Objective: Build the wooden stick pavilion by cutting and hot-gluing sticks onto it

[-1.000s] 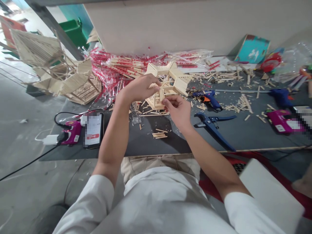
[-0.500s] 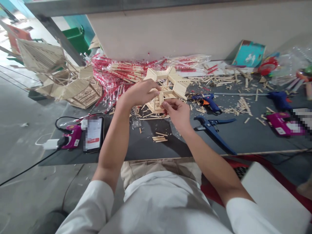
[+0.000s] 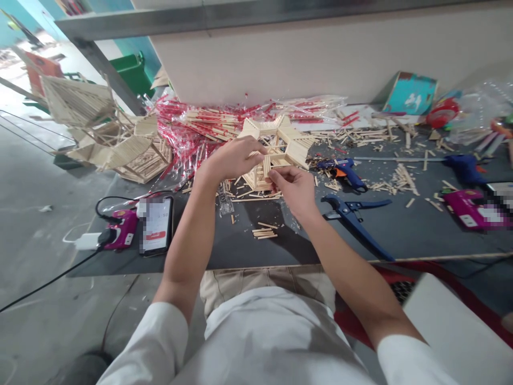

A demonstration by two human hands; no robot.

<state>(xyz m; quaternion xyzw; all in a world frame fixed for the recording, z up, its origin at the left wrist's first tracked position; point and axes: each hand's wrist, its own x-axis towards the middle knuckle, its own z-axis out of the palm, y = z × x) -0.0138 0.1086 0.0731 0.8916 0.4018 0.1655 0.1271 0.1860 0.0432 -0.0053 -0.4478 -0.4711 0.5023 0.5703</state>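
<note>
— Pale lattice model of thin wooden sticks (image 3: 280, 144): where is it?
— Mid-tabletop, toward the far edge of the dark grey matte tabletop (image 3: 401, 224). It is held between both hands, in front of a heap of red-printed cellophane stick packets (image 3: 192, 125).
— Left to right, then?
— A glossy black smartphone (image 3: 156, 224) lies by the near left edge. The left hand (image 3: 234, 158) curls its fingers over the model's left side, gripping it. The model's top spreads in flat slatted panels, star-like. The right hand (image 3: 294, 187) pinches the lattice's near lower edge between thumb and forefinger.
— And right of that?
— Blue plastic-handled cutters (image 3: 352, 214) lie flat just beside the right wrist. A blue glue gun (image 3: 344, 170) lies beyond them among splintery offcuts.
</note>
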